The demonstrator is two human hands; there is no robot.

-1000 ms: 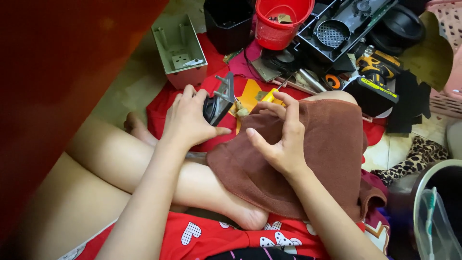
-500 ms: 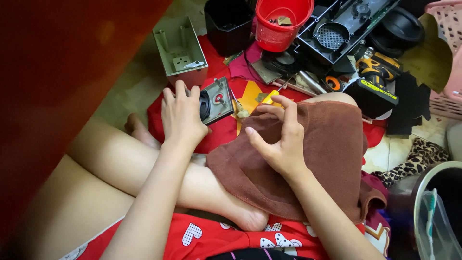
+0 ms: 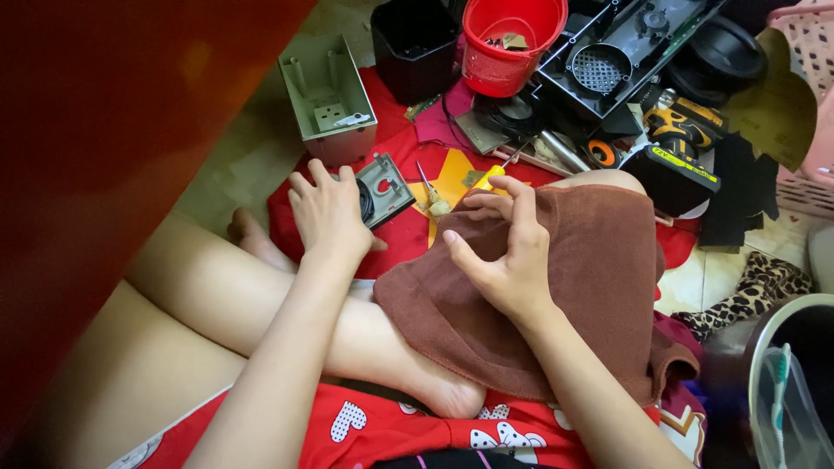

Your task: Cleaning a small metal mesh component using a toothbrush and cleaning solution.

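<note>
Grey part [image 3: 382, 187] half under left hand [image 3: 328, 213]

A brown terry towel [image 3: 565, 287], a round red plastic bucket [image 3: 511, 39], a leopard-spotted cloth [image 3: 756, 291], a grey metal plate [image 3: 382, 187], a red floor cloth [image 3: 408, 239]

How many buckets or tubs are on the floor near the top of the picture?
2: a red bucket at the top middle, and a black tub directly to its left. More could be hidden under the clutter of parts to the right.
</note>
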